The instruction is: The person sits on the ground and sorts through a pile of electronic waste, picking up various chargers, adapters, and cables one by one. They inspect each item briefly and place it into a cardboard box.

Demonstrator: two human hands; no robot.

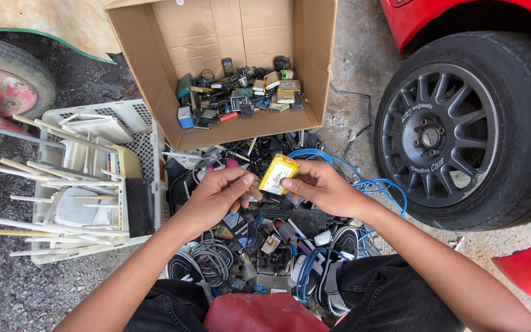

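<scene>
Both hands meet over a heap of electronic scrap (265, 233), directly below the open mouth of a cardboard box (155, 74) lying tipped toward the person. Right hand (321, 187) grasps a flat yellow battery pack (278, 173) by its lower edge, thumb and fingers pinched on it, pack tilted with its upper end toward the box. Left hand (219, 197) is curled, fingertips just beside the pack's lower left corner; whether they touch the pack or hold some small part cannot be told. Pack sits just below the box's front lip, above the heap, not resting on it. Inside the box, against its lower wall: a loose row of small phones, batteries and circuit bits, a blue-and-white block (185, 117) at the left end. Heap below the box holds grey coiled cables, black housings, small boards. Blue cable (364, 184) loops out from under the right hand, running right of the box's lower corner. Left of the box: a white plastic crate (130, 114) stuffed with white plastic slats and panels. Right of the box: a car wheel (462, 129) with dark multi-spoke rim, red bodywork above it. Ground around the box is gravel and concrete. Person's dark trousers frame the heap's near side, a red object (259, 313) between the knees.
</scene>
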